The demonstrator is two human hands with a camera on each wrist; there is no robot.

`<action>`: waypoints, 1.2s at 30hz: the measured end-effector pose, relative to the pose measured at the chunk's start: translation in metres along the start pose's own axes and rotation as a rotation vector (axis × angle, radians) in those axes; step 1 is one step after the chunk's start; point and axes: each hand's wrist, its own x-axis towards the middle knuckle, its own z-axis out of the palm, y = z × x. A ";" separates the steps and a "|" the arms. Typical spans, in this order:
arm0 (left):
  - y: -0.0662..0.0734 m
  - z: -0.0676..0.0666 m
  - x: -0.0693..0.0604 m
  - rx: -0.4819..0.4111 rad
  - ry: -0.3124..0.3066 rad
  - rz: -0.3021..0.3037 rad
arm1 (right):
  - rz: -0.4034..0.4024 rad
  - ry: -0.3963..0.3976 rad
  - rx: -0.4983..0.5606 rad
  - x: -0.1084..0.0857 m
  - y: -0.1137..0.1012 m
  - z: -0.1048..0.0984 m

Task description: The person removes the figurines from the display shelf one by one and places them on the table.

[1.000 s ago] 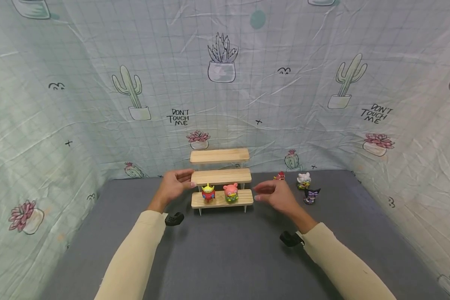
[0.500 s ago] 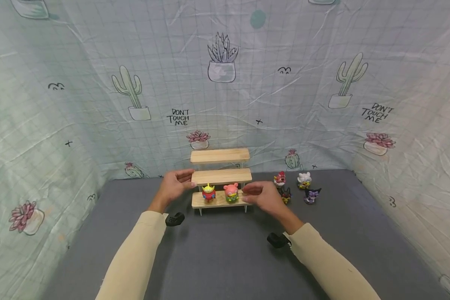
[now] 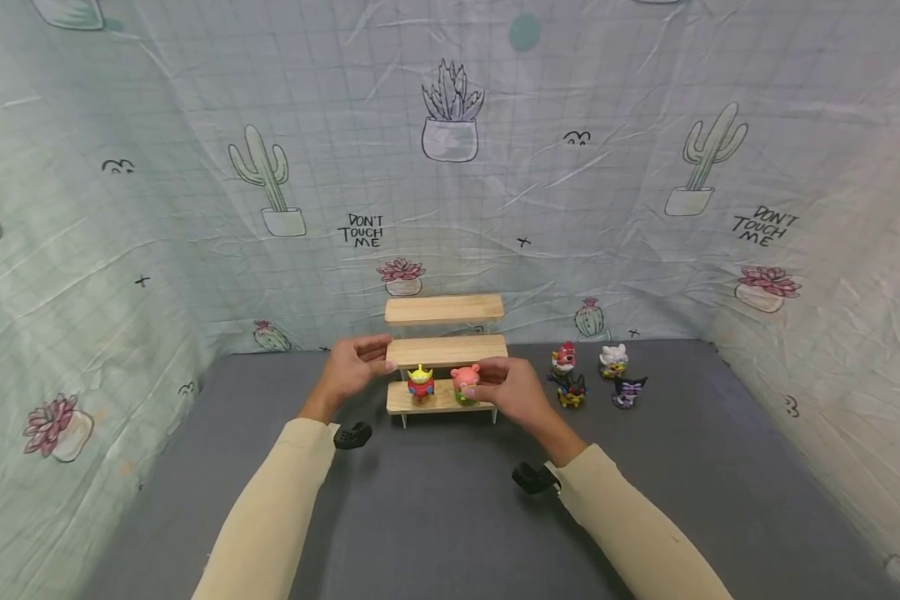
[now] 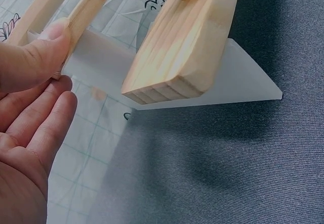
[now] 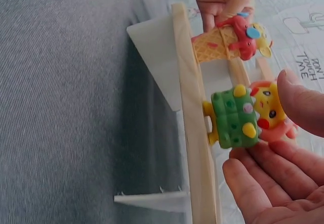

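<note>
A three-tier wooden display stand with whitish supports stands by the back wall. My left hand pinches the left end of its middle board, thumb above and fingers below. On the lowest board, a figurine with a pink hood and green body stands upright. My right hand has its thumb and fingers around that figurine's hooded head; the right wrist view shows its yellow face and feet. Left of it on the same board is a red figurine with a yellow head, with a waffle-cone base.
Several more figurines are on the grey tabletop right of the stand: a red-and-white one, a black-and-yellow one, a white one and a purple-and-black one. Cactus-print cloth encloses the back and sides.
My right hand has moved left from beside the stand to the pink-hooded figurine, uncovering the black-and-yellow figurine on the table. My left hand stays on the middle board.
</note>
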 end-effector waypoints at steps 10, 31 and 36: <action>-0.001 0.001 0.001 -0.002 0.004 -0.008 | 0.009 0.033 0.040 0.002 -0.002 0.007; 0.001 0.000 -0.001 -0.015 0.000 -0.004 | 0.043 0.113 0.006 -0.006 0.005 -0.008; 0.002 -0.001 -0.002 0.002 0.005 -0.013 | 0.049 0.114 0.004 -0.009 0.006 -0.016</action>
